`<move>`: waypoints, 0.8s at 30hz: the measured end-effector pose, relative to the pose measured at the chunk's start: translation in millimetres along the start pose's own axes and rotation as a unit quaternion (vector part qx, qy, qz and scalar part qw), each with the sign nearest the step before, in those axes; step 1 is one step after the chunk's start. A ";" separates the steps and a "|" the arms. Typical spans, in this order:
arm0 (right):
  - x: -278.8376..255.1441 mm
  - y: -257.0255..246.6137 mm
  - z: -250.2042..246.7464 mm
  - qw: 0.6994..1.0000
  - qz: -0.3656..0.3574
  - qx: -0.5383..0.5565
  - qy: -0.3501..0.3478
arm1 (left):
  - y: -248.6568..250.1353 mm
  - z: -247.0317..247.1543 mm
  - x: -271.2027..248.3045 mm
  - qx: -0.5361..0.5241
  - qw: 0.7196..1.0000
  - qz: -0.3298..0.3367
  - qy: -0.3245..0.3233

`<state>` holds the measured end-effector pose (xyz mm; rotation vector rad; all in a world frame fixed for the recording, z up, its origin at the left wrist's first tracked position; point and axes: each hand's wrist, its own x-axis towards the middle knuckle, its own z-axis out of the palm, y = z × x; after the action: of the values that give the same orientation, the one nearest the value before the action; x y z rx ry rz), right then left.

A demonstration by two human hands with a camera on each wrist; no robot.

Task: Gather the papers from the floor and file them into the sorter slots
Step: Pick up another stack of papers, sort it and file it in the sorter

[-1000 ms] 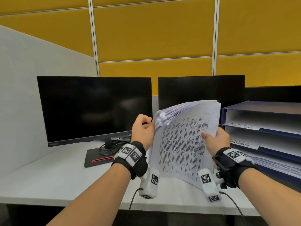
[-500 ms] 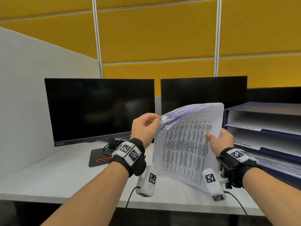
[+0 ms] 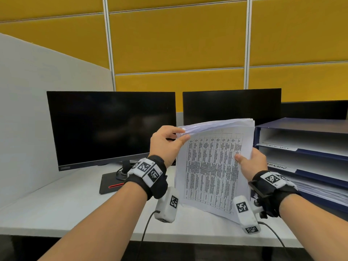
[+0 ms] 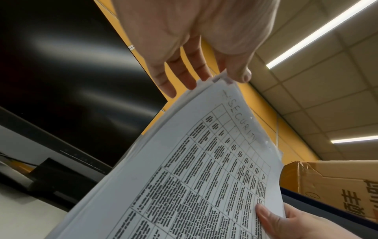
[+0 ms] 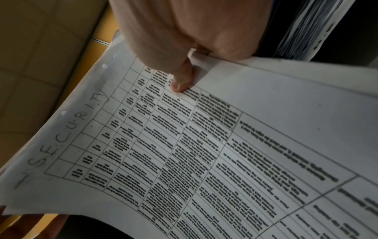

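Observation:
Both hands hold a thick stack of papers [image 3: 211, 166] upright over the desk. The front sheet [image 5: 204, 145] is a printed table with "SECURITY" handwritten along its top. My left hand [image 3: 180, 134] pinches the stack's top left corner, thumb [image 4: 241, 72] on the front and fingers [image 4: 184, 76] behind. My right hand [image 3: 248, 161] grips the right edge, its thumb [image 5: 182, 80] pressed on the front sheet. The blue sorter [image 3: 301, 127] stands just right of the stack, its slots facing me; one slot label reads "ADMIN".
Two dark monitors [image 3: 113, 127] [image 3: 231, 104] stand at the back of the white desk [image 3: 75, 204]. A grey partition [image 3: 28, 110] closes the left side. The sorter's lower slot holds a pile of sheets [image 3: 320, 191]. A cardboard box [image 4: 337, 186] shows in the left wrist view.
The left hand has shifted from behind the fanned top corner to a thumb-and-finger pinch on it. The sheets at the top lie closer together. The right hand keeps its grip.

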<state>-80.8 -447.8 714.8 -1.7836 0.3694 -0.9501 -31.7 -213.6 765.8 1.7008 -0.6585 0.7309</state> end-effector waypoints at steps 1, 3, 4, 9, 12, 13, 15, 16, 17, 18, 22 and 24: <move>0.1 0.0 0.3 1.000 0.001 0.002 -0.001 | 1.4 1.0 0.7 -0.008 1.000 -0.013 -0.006; 0.3 -0.1 0.4 1.000 0.004 0.004 -0.003 | 3.2 2.3 2.4 -0.021 0.999 -0.049 -0.011; 0.4 0.0 0.1 1.000 0.005 0.002 -0.004 | 2.8 2.2 3.9 -0.026 0.998 -0.064 -0.011; 1.1 0.3 -3.7 1.000 -0.006 -0.002 -0.020 | -2.3 -2.5 13.7 -0.016 0.994 -0.107 0.002; 1.0 -2.4 -3.6 0.999 -0.010 0.004 -0.032 | -4.5 -4.0 19.7 0.005 0.994 -0.109 0.018; 1.0 -3.6 -3.4 0.999 -0.008 0.007 -0.035 | -4.1 -4.2 20.9 0.012 0.994 -0.109 0.023; 1.2 -5.3 -3.0 0.999 -0.008 0.013 -0.043 | -4.3 -3.8 23.0 0.026 0.993 -0.107 0.036; 1.4 -5.7 -3.1 0.999 -0.009 0.013 -0.045 | -4.8 -2.8 23.7 0.031 0.993 -0.106 0.042; 1.6 -6.1 -3.2 0.999 -0.008 0.012 -0.047 | -5.4 -1.8 23.7 0.036 0.992 -0.107 0.048; 2.0 -5.9 -3.3 0.999 -0.006 0.012 -0.048 | -6.5 -0.8 23.5 0.039 0.992 -0.109 0.053; 4.1 -3.4 -3.8 0.998 -0.003 0.016 -0.054 | -10.2 0.9 22.8 0.058 0.990 -0.110 0.074; 5.3 -0.8 -4.0 0.998 0.000 0.020 -0.052 | -13.3 0.8 23.5 0.055 0.989 -0.111 0.082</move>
<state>-80.6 -453.4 718.4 -1.7883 0.2838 -0.8555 -6.3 -212.7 775.0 1.7596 -0.3139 0.7496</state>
